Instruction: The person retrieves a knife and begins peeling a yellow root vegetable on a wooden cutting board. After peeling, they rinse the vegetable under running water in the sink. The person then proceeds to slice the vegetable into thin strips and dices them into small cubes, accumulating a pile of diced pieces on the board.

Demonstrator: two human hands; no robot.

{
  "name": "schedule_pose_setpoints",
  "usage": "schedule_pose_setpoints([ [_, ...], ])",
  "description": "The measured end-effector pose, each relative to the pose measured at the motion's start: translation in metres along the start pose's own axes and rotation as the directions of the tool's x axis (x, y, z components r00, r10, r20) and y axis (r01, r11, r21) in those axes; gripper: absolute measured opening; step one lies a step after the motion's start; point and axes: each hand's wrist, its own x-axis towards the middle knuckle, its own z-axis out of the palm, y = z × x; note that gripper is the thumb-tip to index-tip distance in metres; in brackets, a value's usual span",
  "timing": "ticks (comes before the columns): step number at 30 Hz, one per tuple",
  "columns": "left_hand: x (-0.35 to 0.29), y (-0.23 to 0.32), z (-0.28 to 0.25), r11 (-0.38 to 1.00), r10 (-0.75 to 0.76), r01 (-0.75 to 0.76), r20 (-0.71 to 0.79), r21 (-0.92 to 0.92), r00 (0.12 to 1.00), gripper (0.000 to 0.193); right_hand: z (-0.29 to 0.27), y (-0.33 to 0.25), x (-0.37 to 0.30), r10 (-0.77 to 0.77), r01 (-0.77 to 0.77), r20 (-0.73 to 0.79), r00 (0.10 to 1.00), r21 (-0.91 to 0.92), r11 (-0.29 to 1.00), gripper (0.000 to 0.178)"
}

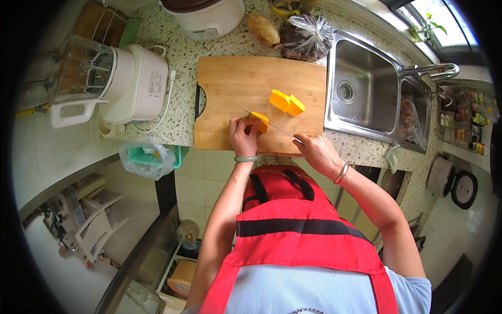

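A thick orange piece of pumpkin (260, 120) rests near the front of the wooden cutting board (235, 78). My left hand (243, 136) grips it from the left with curled fingertips. From the right, my right hand (318, 153) holds a knife (282, 131) by its handle, which the fingers mostly hide. The thin blade slants up and left across the pumpkin piece; how deep it sits in the flesh I cannot tell. Farther back on the board, two more pumpkin chunks (280, 100) lie touching each other.
Right of the board is a steel sink (361, 78) with a faucet (434, 70). Behind it sit a tied plastic bag (308, 39), a tan root vegetable (263, 30) and a white cooker (204, 18). A blender (136, 83) stands left; a lined bin (151, 157) hangs at the counter edge.
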Motion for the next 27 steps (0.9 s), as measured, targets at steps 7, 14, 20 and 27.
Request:
schedule_pose_setpoints([
  [7, 0.001, 0.002, -0.002, 1.000, -0.019, 0.019, 0.021, -0.018, 1.000, 0.017, -0.006, -0.016, 0.006, 0.074, -0.064, 0.100, 0.992, -0.106, 0.992, 0.029],
  [14, 0.000, 0.000, 0.002, 1.000, 0.024, -0.024, -0.020, 0.009, 0.999, 0.016, -0.013, -0.021, 0.019, 0.100, -0.077, 0.185, 0.978, -0.128, 0.989, 0.031],
  [20, -0.002, -0.003, 0.000, 0.999, 0.020, -0.020, 0.012, 0.032, 1.000, 0.016, -0.009, -0.019, 0.026, 0.121, -0.102, 0.216, 0.969, -0.100, 0.990, 0.030],
  [27, -0.003, -0.010, 0.001, 0.998, 0.020, -0.022, 0.029, 0.058, 0.999, 0.017, 0.038, -0.005, 0.032, 0.122, -0.120, 0.104, 0.987, -0.027, 0.992, 0.020],
])
